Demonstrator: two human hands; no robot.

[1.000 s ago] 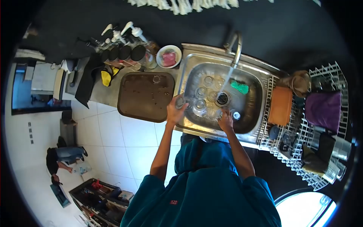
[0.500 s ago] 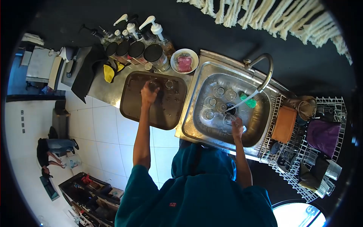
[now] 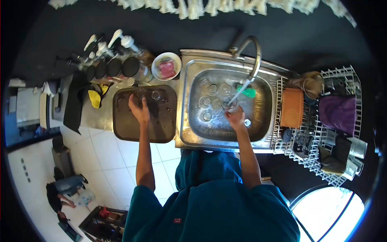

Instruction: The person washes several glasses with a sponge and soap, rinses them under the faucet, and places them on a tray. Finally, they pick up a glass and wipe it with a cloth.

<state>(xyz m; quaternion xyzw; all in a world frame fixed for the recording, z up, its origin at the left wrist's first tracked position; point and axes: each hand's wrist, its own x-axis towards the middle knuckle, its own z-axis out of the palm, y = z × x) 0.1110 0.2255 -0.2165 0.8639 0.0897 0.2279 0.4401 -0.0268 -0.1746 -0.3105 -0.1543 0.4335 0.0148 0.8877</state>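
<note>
Left hand (image 3: 140, 109) drawn back over tray (image 3: 121, 129), grip unclear; right hand (image 3: 235, 118) grips glass (image 3: 228, 104), mostly hidden.

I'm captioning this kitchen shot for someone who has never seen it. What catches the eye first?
The steel sink in the middle, with water running from the tap onto a glass at the right hand. To its left, the left hand rests over a dark tray holding glasses. A white dish rack crowds the right side.

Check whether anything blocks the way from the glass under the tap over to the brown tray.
Only the sink's left wall stands between; the glass in the right hand must be lifted over it. The tray has bare space near the left hand.
</note>
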